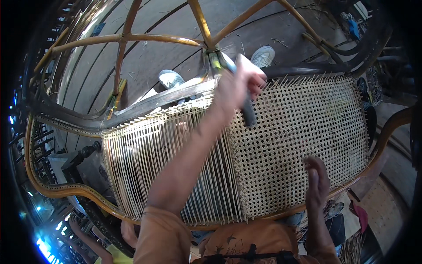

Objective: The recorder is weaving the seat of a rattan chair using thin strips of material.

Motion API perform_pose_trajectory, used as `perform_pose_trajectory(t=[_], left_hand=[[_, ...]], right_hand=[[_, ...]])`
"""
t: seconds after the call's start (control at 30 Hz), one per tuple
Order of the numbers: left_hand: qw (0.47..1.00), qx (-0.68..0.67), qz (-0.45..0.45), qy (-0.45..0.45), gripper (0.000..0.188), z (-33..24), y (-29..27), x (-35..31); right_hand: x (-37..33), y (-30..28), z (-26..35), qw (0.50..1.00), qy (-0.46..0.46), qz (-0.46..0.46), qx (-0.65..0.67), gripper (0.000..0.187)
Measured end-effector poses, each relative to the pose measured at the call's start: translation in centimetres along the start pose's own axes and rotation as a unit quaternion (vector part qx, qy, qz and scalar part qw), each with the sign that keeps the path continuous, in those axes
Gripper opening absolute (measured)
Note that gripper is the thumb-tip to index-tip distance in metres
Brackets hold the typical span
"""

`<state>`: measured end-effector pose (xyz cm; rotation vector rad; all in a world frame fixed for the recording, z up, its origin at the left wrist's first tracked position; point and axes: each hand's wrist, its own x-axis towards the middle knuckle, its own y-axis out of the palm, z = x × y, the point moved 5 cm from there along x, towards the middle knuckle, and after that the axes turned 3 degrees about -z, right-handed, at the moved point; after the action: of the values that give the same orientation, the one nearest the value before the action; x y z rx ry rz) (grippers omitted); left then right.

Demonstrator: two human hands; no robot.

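A curved wooden frame lies before me, strung with pale cane. Parallel cane strands (136, 154) run across its left part, and woven cane mesh (299, 145) with small holes covers its right part. My left hand (237, 88), blurred by motion, is closed around a tool with a dark handle (249, 115) near the frame's far dark rail. The tool's other end is smeared, so its kind cannot be made out. Over the near right of the mesh hovers my right hand (317, 182), its fingers slightly bent with nothing visible in them.
Bent brown poles (162, 39) arch beyond the rail. Two light shoes (263, 56) stand on the floor there, among cane scraps. At the lower left show another person's arm (90, 242) and yellow clothing. A bundle of cane strips (351, 246) lies at the lower right.
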<state>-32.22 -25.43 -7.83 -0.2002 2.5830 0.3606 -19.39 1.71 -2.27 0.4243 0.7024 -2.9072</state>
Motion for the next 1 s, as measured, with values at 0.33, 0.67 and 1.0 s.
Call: perform_pose_trajectory(t=[0.33, 0.67, 1.0], left_hand=[[0.962, 0.254, 0.016, 0.096, 0.049, 3.3, 3.2, -6.0], [0.677, 0.600, -0.035, 0.425, 0.020, 0.2, -4.5, -0.5], [0.640, 0.618, 0.059, 0.452, 0.020, 3.5, -4.9, 2.2]], right_hand=[[5.7, 13.8, 2.0, 0.917, 0.149, 0.290, 0.232, 0.074], [11.3, 12.6, 1.0, 0.956, 0.167, 0.241, -0.008, 0.030], [13.9, 14.0, 2.2, 0.906, 0.055, 0.278, -0.315, 0.030]])
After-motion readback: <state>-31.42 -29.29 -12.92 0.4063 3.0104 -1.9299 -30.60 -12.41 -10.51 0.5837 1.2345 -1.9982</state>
